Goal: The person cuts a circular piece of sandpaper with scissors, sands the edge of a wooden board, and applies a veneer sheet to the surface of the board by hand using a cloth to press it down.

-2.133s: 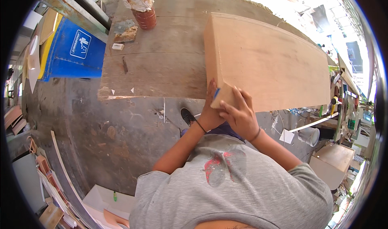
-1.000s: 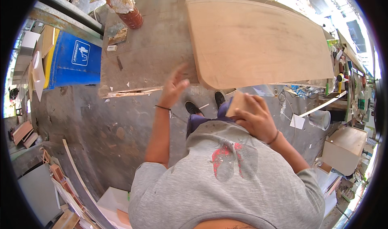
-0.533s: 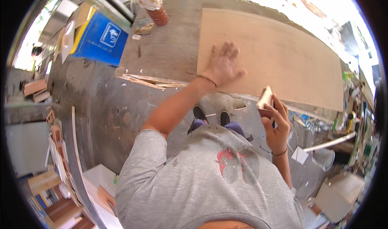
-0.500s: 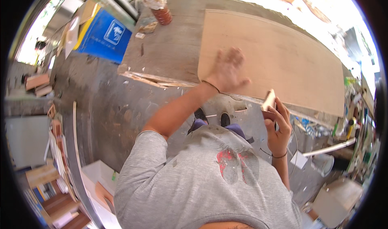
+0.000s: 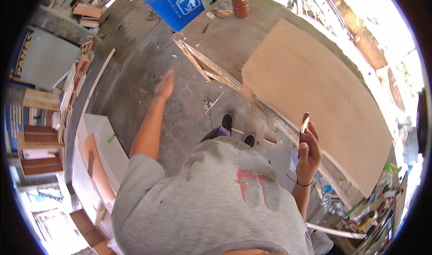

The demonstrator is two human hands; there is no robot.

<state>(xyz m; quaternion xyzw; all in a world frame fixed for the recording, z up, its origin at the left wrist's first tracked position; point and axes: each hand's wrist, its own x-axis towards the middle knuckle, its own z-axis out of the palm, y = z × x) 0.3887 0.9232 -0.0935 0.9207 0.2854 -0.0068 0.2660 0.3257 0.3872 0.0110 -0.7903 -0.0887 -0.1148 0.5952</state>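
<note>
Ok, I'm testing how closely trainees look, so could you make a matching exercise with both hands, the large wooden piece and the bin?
1. Left hand
2. Right hand
3. Large wooden piece
4. Bin

A. Blue and yellow
B. Gripping a small block
C. Resting on the workbench
D. Blurred, out over the floor

Pairs: 1-D, 2-B, 3-C, 4-A

Heather-grey T-shirt [image 5: 202, 210] filling the bottom middle of the frame, short sleeves, ribbed collar [image 5: 252, 244], red and darker grey print [image 5: 245, 183] on the front, kinda patchy. Thin dark wristband [image 5: 304, 184] lower right, purplish trousers [image 5: 215, 134] near centre, plus black shoes [image 5: 227, 121] with pale sole edges.
</note>
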